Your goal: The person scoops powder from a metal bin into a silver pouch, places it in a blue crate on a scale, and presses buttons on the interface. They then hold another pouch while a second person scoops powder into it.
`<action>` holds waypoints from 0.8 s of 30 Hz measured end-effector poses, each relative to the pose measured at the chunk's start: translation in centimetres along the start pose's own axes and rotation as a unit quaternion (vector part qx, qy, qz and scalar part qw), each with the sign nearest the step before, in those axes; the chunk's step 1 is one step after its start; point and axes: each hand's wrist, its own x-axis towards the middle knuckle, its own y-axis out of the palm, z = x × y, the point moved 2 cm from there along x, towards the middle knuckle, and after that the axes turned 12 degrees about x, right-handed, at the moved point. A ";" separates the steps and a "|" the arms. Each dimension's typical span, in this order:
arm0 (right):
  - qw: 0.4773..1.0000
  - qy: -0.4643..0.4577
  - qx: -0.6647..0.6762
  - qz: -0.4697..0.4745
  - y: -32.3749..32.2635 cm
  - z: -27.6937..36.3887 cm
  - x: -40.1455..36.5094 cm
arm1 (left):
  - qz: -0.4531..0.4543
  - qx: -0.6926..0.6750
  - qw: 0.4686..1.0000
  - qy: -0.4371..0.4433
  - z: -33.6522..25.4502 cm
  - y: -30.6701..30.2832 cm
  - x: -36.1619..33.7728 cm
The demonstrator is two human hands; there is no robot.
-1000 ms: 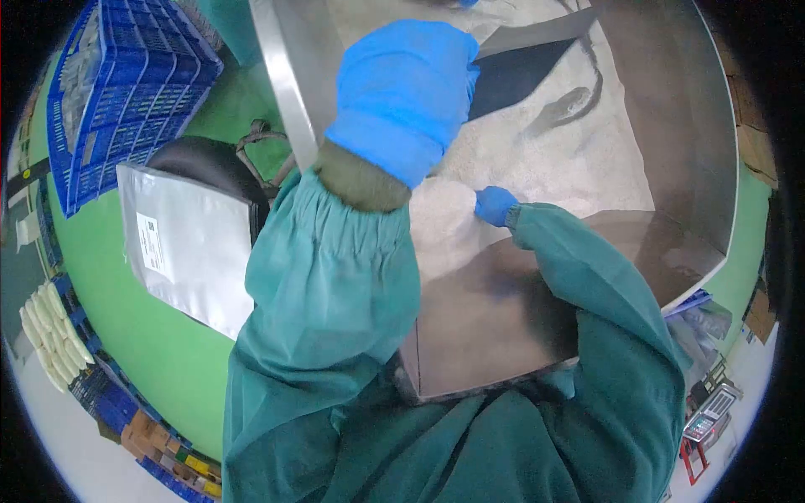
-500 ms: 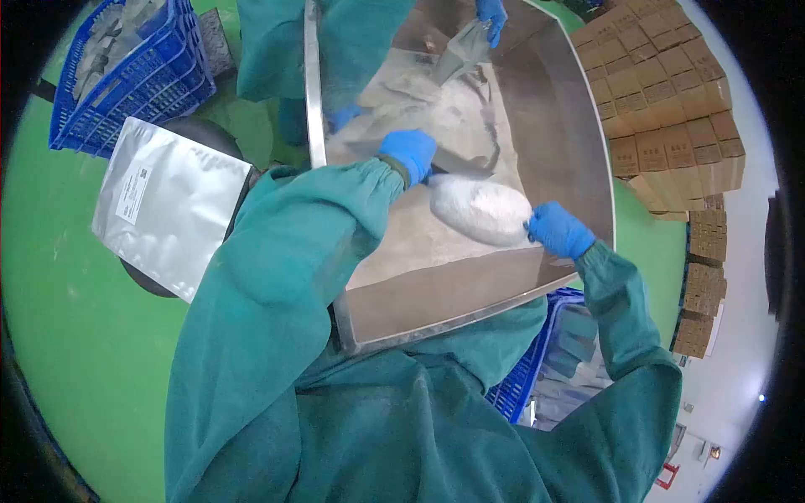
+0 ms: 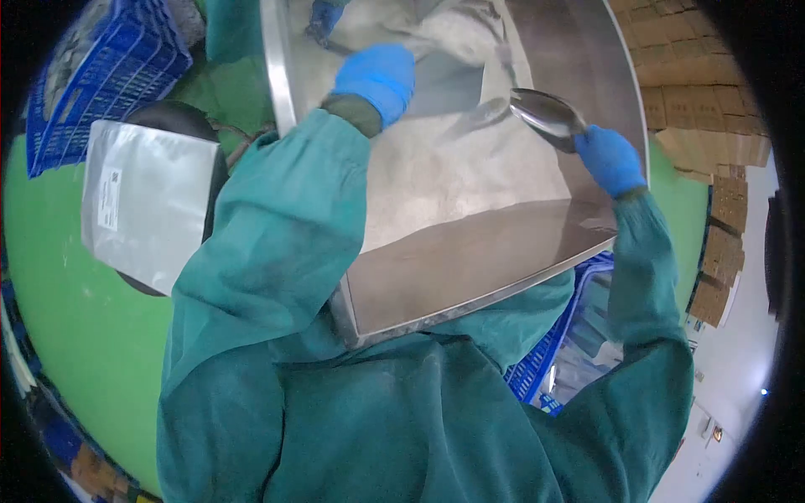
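My left hand (image 3: 377, 75), in a blue glove, is closed on the edge of a grey foil pouch (image 3: 457, 88) that lies on the white powder (image 3: 436, 168) in a steel trough (image 3: 470, 268). The fingers are hidden behind the glove's back. My right hand (image 3: 608, 159), also gloved, grips the handle of a shiny metal scoop (image 3: 545, 113). The scoop is raised above the powder near the trough's right wall, and its bowl looks empty.
A flat silver foil bag (image 3: 147, 201) lies on a black stool to the left. Blue crates stand at top left (image 3: 101, 75) and under the trough at right (image 3: 545, 360). Stacked cardboard boxes (image 3: 713, 126) fill the right. Another person's gloved hand (image 3: 323, 17) works at the trough's far end.
The scoop, heaped with powder half a second ago, is now empty and raised to the upper right. My left hand has shifted up and left along the trough.
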 end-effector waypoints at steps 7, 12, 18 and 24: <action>0.977 -0.114 0.153 0.096 30.6 -1.0 10.1 | -0.004 0.024 0.998 -0.063 1.3 -2.1 0.3; 0.878 -0.323 0.271 0.227 35.1 14.3 3.3 | -0.056 0.011 0.998 -0.027 0.9 -1.7 -0.1; 0.857 -0.340 0.245 0.301 34.9 18.8 1.8 | -0.035 0.021 0.999 -0.023 1.3 -1.1 -0.1; 0.876 -0.384 0.205 0.207 16.6 9.9 -2.4 | -0.036 -0.006 0.999 -0.027 0.9 -1.3 -0.1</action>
